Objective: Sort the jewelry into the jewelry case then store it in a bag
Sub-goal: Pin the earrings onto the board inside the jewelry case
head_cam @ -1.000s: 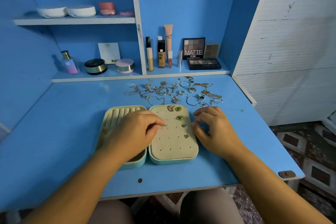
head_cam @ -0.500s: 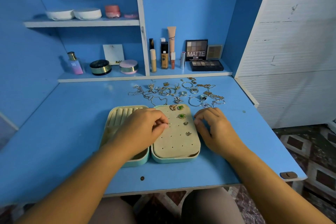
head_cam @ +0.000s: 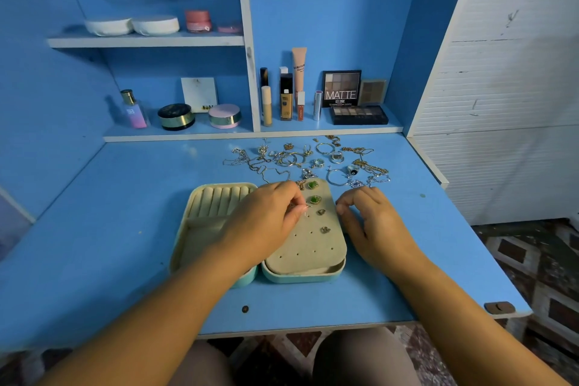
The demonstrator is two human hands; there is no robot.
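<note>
The left hand (head_cam: 266, 218) pinches a small earring (head_cam: 305, 208) just above the holed panel of the jewelry case (head_cam: 300, 276), mid worktop (head_cam: 103, 229); the right hand (head_cam: 372, 224), loosely curled and apparently empty, sits beside the case's right edge.

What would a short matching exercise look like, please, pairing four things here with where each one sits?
Things:
1. green-stone earrings
2. loose chains and rings
3. MATTE palette
4. white round dishes

Places:
a. upper shelf
b. desk, behind the jewelry case
c. perforated panel of the jewelry case
d. lower shelf, right of the divider

Pairs: 1-c, 2-b, 3-d, 4-a.
</note>
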